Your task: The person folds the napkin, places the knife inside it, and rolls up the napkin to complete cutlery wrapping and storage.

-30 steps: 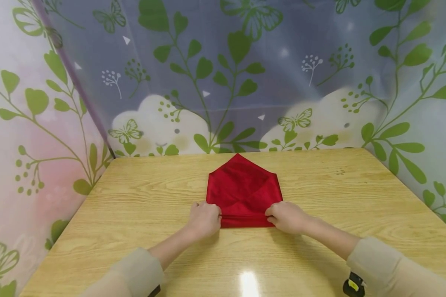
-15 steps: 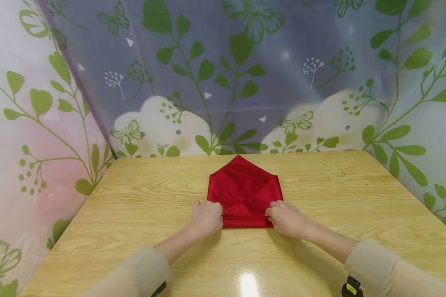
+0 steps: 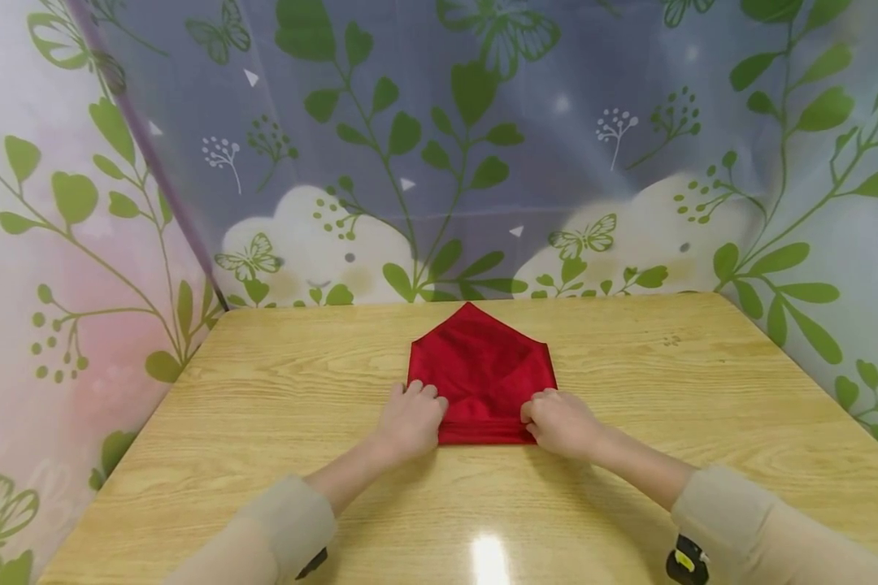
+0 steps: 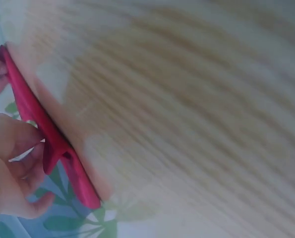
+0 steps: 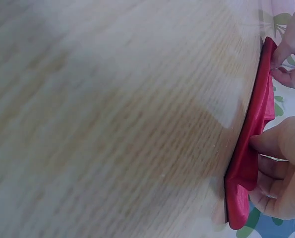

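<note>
A red satin cloth (image 3: 483, 366), folded into a five-sided shape with its point away from me, lies on the table. Narrow pleats run along its near edge. At the near left corner my left hand (image 3: 411, 418) pinches a fold; in the left wrist view the raised fold (image 4: 53, 153) stands between thumb and fingers. My right hand (image 3: 562, 422) grips the near right side, its fingers curled. In the right wrist view, thumb and fingers of that hand (image 5: 286, 168) pinch a lifted fold of the cloth. Each hand hides one end of the pleats.
The wood-grain table (image 3: 278, 366) extends around the cloth on all sides. A printed curtain (image 3: 380, 146) with leaves and butterflies hangs behind it and at both sides. Light glares on the table's near part.
My left hand has shifted slightly right and forward along the cloth, its fingers now reaching farther over it. The near edge band looks narrower. My right hand stays nearly in place.
</note>
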Action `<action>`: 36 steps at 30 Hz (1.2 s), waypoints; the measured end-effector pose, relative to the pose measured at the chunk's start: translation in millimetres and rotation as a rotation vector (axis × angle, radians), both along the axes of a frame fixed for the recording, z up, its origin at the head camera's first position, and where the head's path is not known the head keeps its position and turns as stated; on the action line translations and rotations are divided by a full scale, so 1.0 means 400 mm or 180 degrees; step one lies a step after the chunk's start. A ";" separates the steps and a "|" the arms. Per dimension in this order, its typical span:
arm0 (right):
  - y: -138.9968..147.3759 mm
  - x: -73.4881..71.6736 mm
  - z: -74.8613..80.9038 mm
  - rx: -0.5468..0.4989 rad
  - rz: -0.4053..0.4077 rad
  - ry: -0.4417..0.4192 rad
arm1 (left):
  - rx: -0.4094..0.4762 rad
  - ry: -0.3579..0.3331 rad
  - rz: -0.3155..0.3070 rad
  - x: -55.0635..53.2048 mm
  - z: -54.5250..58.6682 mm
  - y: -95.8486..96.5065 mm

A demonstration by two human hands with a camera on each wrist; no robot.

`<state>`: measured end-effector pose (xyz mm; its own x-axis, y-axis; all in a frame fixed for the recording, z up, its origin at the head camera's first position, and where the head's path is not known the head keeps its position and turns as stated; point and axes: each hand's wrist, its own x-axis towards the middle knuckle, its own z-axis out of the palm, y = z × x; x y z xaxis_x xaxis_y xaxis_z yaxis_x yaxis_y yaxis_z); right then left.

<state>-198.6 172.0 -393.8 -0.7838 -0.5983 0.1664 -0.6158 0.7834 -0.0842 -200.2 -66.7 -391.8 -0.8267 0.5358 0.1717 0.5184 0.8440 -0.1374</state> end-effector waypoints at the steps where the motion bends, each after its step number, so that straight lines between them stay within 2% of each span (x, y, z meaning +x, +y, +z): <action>1: 0.000 -0.001 -0.001 0.0008 -0.0002 0.0034 | -0.0095 0.0094 -0.0144 0.001 -0.002 -0.001; 3: 0.000 -0.003 -0.003 -0.0006 0.0000 0.0070 | -0.0259 0.0250 -0.0395 0.005 -0.006 -0.005; 6: -0.001 -0.005 -0.004 -0.0084 0.0001 0.0038 | -0.0340 0.0414 -0.0659 0.011 -0.009 -0.010; 9: 0.000 -0.005 -0.006 -0.0133 0.0032 0.0086 | -0.0347 0.0502 -0.0801 0.017 -0.008 -0.016; 11: 0.000 -0.004 -0.009 -0.0127 0.0096 0.0226 | -0.0359 0.0510 -0.0868 0.019 -0.005 -0.020; 16: -0.007 0.001 -0.013 0.0133 0.0282 0.0728 | -0.0444 0.0451 -0.0945 0.019 -0.001 -0.023; 19: -0.015 0.008 -0.009 0.0388 0.0291 0.0820 | -0.0481 0.0458 -0.0992 0.017 0.000 -0.024; 23: -0.025 0.019 0.004 0.0523 0.0339 0.0769 | -0.0501 0.0350 -0.0961 0.019 0.002 -0.023; 29: -0.027 0.026 0.008 0.0504 0.0447 0.0534 | -0.0481 0.0155 -0.0912 0.025 0.008 -0.022; 36: -0.018 0.024 -0.006 0.0419 0.0496 0.0602 | -0.0363 0.0040 -0.0908 0.026 0.002 -0.020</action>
<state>-188.9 164.7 -396.1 -0.6430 -0.7355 0.2137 -0.7249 0.6745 0.1400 -189.7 -74.5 -391.0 -0.6383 0.7624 0.1064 0.7300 0.6434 -0.2306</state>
